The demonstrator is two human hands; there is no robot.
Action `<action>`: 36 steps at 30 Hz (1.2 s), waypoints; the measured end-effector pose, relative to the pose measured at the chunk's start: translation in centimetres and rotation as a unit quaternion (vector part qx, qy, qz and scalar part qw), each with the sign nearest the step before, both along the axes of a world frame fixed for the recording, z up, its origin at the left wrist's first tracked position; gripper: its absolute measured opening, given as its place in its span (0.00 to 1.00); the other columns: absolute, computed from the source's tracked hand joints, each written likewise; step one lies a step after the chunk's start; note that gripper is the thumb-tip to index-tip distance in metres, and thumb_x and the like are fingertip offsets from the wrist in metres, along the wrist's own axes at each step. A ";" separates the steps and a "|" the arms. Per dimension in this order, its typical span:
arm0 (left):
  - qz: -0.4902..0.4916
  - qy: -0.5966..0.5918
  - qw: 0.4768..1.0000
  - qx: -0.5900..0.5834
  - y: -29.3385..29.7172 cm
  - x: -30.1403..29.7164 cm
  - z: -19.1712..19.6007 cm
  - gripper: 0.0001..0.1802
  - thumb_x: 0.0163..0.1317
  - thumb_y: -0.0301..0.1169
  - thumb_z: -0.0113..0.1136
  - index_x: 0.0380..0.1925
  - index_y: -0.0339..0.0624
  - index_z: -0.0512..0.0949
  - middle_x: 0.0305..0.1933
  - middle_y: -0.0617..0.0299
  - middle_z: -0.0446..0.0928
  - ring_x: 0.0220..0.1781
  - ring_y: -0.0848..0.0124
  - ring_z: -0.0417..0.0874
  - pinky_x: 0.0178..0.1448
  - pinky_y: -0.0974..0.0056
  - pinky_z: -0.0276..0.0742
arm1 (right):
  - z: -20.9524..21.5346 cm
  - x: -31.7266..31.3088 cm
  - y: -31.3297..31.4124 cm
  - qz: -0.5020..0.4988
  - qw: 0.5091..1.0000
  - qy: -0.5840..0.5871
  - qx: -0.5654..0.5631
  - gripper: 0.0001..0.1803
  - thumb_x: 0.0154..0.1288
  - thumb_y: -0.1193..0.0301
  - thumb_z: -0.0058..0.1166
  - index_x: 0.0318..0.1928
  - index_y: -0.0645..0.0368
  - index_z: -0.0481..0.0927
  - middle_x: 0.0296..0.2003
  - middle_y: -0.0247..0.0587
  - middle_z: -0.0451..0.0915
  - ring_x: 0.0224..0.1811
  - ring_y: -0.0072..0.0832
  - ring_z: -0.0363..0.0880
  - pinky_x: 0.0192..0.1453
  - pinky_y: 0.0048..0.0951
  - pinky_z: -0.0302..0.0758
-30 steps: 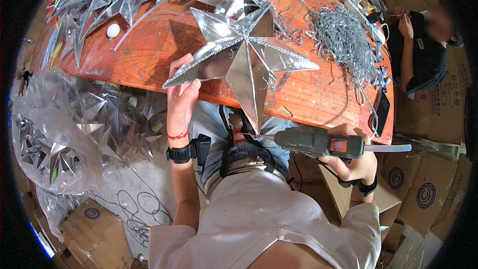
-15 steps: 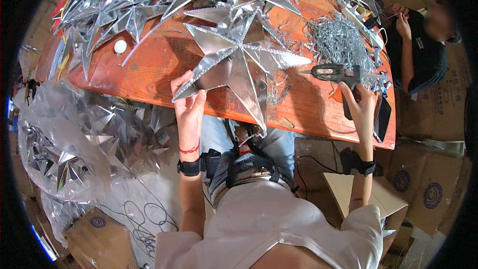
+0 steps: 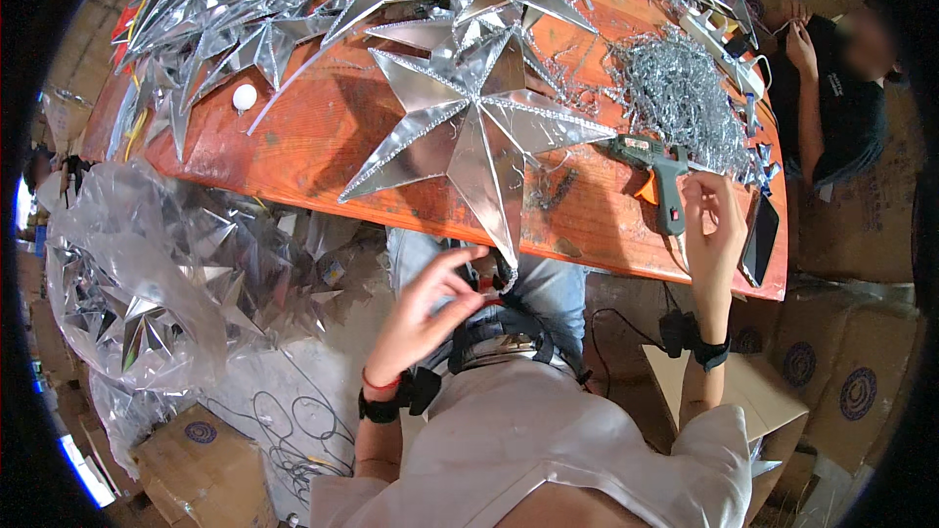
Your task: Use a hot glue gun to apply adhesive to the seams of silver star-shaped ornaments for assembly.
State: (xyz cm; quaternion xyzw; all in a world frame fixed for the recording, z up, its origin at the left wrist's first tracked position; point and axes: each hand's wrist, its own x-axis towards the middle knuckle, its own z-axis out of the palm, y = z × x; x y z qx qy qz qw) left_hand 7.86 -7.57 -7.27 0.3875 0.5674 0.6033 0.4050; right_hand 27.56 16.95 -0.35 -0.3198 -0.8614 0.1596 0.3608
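Note:
A large silver, mirror-like star with beaded-looking silver trim lies on the orange wooden table, one point reaching past the near edge. Beside that lower point is my left hand, thumb and forefinger spread around a dangling end of silver trim without visibly closing on it. A dark green glue gun with an orange trigger rests on the table to the right of the star. Just right of its handle, my right hand is off the gun, its fingers loosely bent and apart.
Many silver stars cover the back left. Silver tinsel is heaped at the right, near a white power strip and a dark phone. A white ball sits left. Plastic-bagged stars stand below. A co-worker is at right.
My left hand has let go of the star's left point and moved down to its lower point. My right hand has set the glue gun down and released it.

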 end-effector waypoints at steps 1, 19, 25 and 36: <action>-0.027 -0.004 1.000 -0.005 0.6 1.0 0.5 0.24 0.61 0.24 0.57 0.57 0.35 0.64 0.57 0.58 0.72 0.32 0.80 0.73 0.39 0.74 0.72 | 0.0 -0.4 -0.5 0.017 1.000 0.009 -0.008 0.06 0.54 0.83 0.47 0.34 0.65 0.70 0.28 0.44 0.70 0.29 0.34 0.71 0.35 0.28 0.68; -0.282 -0.277 0.904 -0.163 2.2 1.9 5.5 0.17 0.73 0.36 0.36 0.48 0.37 0.70 0.45 0.50 0.80 0.11 0.88 0.56 0.15 0.80 0.60 | 2.1 -0.9 -5.9 0.376 0.923 -0.014 -0.085 0.15 0.50 0.68 0.64 0.37 0.61 0.78 0.29 0.38 0.76 0.30 0.33 0.76 0.34 0.31 0.73; -0.264 -0.294 0.899 -0.187 3.3 0.9 8.4 0.16 0.72 0.39 0.39 0.47 0.37 0.69 0.14 0.72 0.65 0.08 0.85 0.57 0.12 0.76 0.58 | 3.1 -1.4 -7.3 0.458 0.889 -0.010 -0.029 0.27 0.45 0.65 0.67 0.47 0.63 0.77 0.39 0.39 0.76 0.36 0.32 0.76 0.38 0.32 0.75; -0.279 -0.215 0.917 -0.186 2.9 0.9 7.9 0.16 0.72 0.37 0.39 0.44 0.36 0.71 0.21 0.69 0.68 0.12 0.82 0.67 0.16 0.76 0.65 | 3.0 -2.9 -7.7 0.454 0.889 -0.025 -0.061 0.23 0.46 0.65 0.66 0.44 0.61 0.79 0.40 0.38 0.74 0.37 0.32 0.74 0.40 0.31 0.72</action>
